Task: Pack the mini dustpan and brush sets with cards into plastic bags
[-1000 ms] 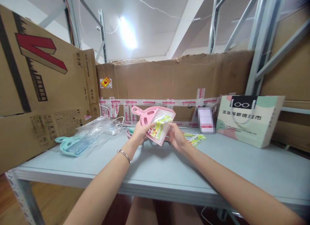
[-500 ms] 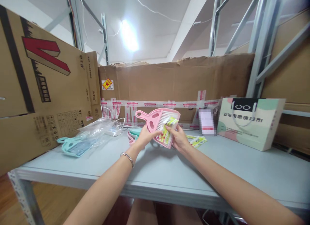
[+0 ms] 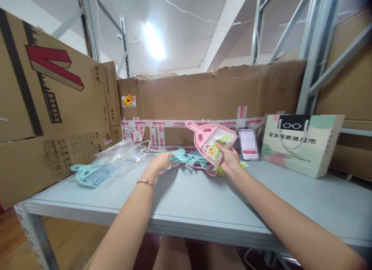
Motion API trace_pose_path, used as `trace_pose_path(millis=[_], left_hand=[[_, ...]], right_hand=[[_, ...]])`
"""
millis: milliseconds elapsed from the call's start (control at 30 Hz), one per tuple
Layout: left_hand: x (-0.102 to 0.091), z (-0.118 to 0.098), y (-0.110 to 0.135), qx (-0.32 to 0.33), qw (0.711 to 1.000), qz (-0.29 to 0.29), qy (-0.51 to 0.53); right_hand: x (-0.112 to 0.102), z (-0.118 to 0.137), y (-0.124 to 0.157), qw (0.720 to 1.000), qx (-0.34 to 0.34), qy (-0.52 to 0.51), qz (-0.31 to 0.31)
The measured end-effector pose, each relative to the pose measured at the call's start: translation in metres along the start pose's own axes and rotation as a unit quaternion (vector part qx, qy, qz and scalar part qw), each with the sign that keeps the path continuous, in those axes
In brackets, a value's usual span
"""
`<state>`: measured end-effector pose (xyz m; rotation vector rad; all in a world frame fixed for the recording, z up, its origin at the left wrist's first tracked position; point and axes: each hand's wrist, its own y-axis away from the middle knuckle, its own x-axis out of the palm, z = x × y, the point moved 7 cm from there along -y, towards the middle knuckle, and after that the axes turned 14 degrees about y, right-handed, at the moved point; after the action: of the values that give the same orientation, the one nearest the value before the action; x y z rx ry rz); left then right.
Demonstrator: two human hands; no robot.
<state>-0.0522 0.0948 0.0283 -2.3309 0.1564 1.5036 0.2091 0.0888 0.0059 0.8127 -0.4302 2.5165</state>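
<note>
My right hand (image 3: 230,159) is closed on a pink dustpan (image 3: 200,137) with a white-bristled brush nested in it, held tilted above the table. A yellow-green printed packet (image 3: 214,149) lies over the bristles, under my right thumb. My left hand (image 3: 162,163) grips a teal dustpan (image 3: 178,155) at the middle of the table; its fingertips are partly hidden. Beside and under it lie more teal and pink dustpans (image 3: 197,160), overlapping. Another yellow-green packet (image 3: 244,165) shows partly behind my right hand.
On the left, a teal dustpan and brush (image 3: 91,176) lies by clear plastic bags (image 3: 122,155) and white cables. A phone (image 3: 249,144) with a blurred screen and a paper bag (image 3: 299,146) stand at the right. Cardboard boxes (image 3: 72,107) border the grey table (image 3: 203,200).
My right hand has moved the pink dustpan and packet up and to the right. My left hand has let go of it and taken hold of a teal dustpan on the table.
</note>
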Motion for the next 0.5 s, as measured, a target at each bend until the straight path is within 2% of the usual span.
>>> trace_pose_path(millis=[133, 300, 367, 433, 500], left_hand=[[-0.01, 0.004, 0.002, -0.055, 0.996, -0.065, -0.034], [-0.037, 0.032, 0.01, -0.144, 0.98, -0.134, -0.031], [-0.043, 0.04, 0.006, -0.154, 0.975, -0.163, -0.011], [-0.041, 0.043, -0.009, -0.134, 0.978, -0.159, 0.015], [-0.03, 0.041, -0.032, -0.103, 0.987, -0.117, 0.036]], right_hand=[[-0.002, -0.002, -0.002, 1.0, 0.009, -0.001, -0.004], [-0.002, 0.002, 0.0, 1.0, 0.006, -0.003, -0.007], [-0.001, 0.003, 0.001, 1.0, 0.004, -0.003, -0.012], [0.0, 0.002, 0.002, 1.0, 0.004, -0.003, -0.018], [0.002, 0.0, 0.004, 1.0, 0.011, -0.005, -0.023]])
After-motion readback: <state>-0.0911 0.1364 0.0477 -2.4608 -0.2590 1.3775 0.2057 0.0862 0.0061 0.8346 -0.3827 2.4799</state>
